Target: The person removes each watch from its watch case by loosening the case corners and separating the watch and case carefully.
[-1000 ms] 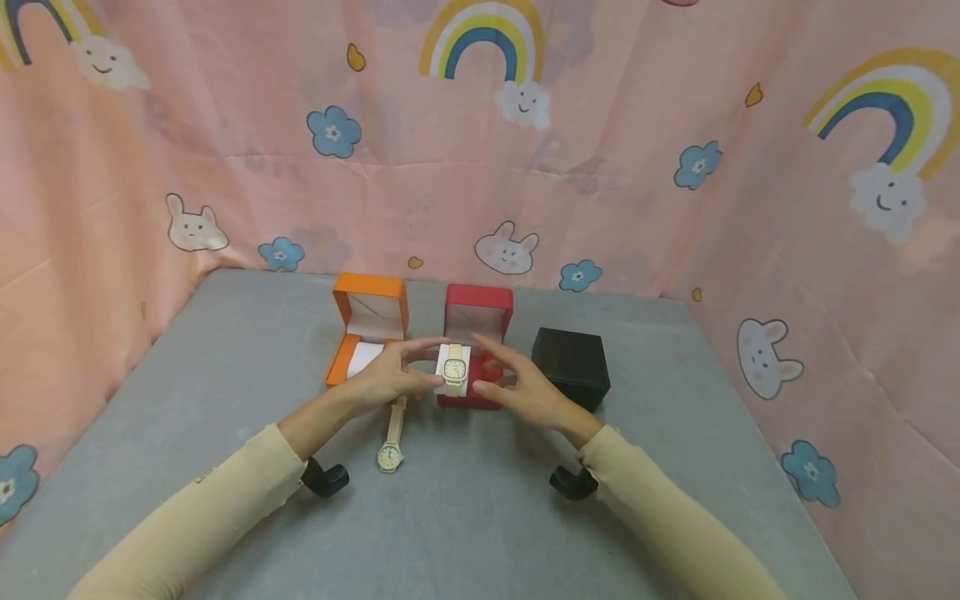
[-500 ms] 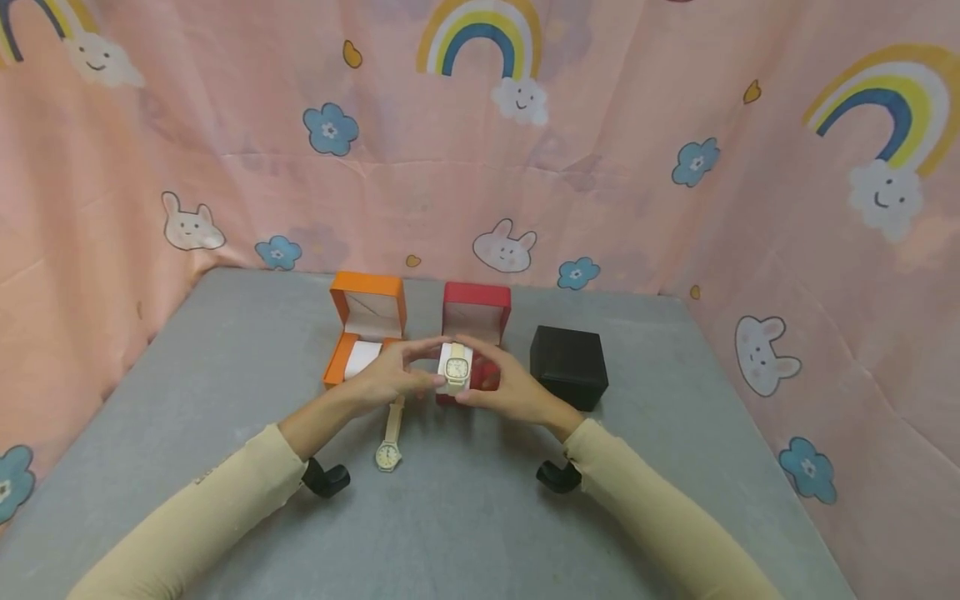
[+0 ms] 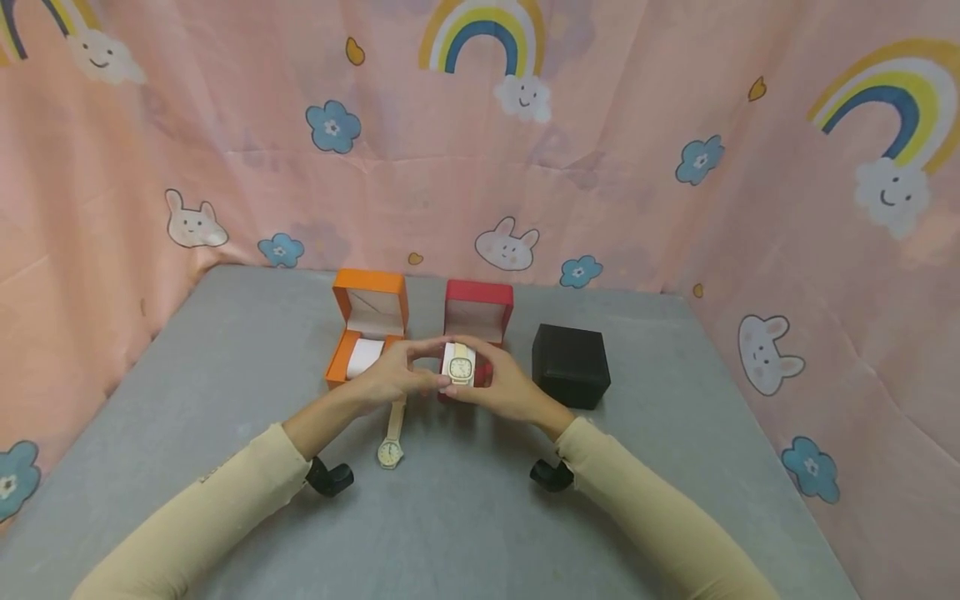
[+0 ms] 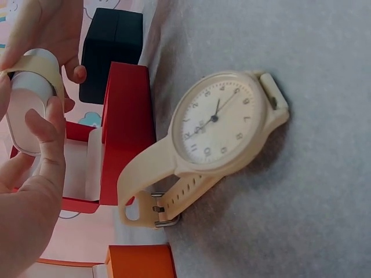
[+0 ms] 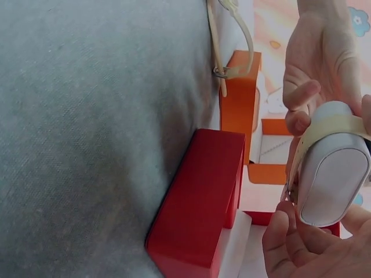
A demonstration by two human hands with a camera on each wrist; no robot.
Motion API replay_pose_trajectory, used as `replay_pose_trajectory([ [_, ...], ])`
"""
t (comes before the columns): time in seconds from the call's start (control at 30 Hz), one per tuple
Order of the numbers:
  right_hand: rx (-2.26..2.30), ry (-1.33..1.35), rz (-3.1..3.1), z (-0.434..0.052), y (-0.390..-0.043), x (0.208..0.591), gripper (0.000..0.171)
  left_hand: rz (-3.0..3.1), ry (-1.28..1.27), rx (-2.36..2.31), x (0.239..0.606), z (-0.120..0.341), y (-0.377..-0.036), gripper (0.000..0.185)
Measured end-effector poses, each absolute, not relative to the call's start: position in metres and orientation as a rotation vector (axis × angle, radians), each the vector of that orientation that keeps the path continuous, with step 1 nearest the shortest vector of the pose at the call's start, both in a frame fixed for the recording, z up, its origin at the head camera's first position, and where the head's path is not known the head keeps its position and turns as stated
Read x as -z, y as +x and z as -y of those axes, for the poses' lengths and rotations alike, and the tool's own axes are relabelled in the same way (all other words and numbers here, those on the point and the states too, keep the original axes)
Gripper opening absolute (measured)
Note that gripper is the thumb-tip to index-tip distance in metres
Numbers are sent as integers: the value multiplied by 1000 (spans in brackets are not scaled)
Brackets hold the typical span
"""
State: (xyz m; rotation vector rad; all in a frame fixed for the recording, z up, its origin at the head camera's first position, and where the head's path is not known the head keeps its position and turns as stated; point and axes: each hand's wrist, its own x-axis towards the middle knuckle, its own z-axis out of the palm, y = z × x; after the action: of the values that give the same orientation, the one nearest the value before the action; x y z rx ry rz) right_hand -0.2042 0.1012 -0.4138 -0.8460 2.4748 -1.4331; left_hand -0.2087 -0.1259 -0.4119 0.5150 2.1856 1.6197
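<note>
Watch on white cushion (image 3: 459, 364): held above open red box (image 3: 477, 310) | left hand (image 3: 390, 377), right hand (image 3: 504, 386) pinch opposite ends | box directly beneath, both hands equally near.

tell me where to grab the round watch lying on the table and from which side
Take the round watch by its strap, not the dial. It lies flat on the grey table, face up, strap stretched toward the orange box, so a pinch from above across the strap's narrow edges probably suits best. Come from the left hand's side; it's nearest, though it now holds the watch cushion.
</note>
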Motion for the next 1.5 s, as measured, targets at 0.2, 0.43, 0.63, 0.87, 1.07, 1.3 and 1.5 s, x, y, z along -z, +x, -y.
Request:
replay_pose_trajectory([
  [0.2, 1420, -813, -2514, -98, -203, 412, 72, -2190, 505, -1611, 410, 126, -207, 75],
  [0.43, 1427, -790, -2523, -98, -204, 410, 70, -2186, 524, -1575, 407, 129, -207, 75],
  [0.63, 1402, -796, -2519, -100, -204, 406, 71, -2168, 548, -1572, 409, 128, -210, 75],
  [0.87, 1395, -851, -2515, -105, -209, 402, 69, -2160, 555, -1582, 405, 126, -213, 73],
  [1.07, 1442, -908, -2426, -110, -213, 404, 68, -2143, 553, -1581, 403, 127, -212, 72],
  [1.3, 1437, -933, -2380, -114, -215, 405, 68, -2124, 549, -1595, 404, 129, -210, 69],
  [1.5, 1419, -870, -2423, -116, -214, 405, 65, -2116, 528, -1609, 405, 127, -210, 68],
])
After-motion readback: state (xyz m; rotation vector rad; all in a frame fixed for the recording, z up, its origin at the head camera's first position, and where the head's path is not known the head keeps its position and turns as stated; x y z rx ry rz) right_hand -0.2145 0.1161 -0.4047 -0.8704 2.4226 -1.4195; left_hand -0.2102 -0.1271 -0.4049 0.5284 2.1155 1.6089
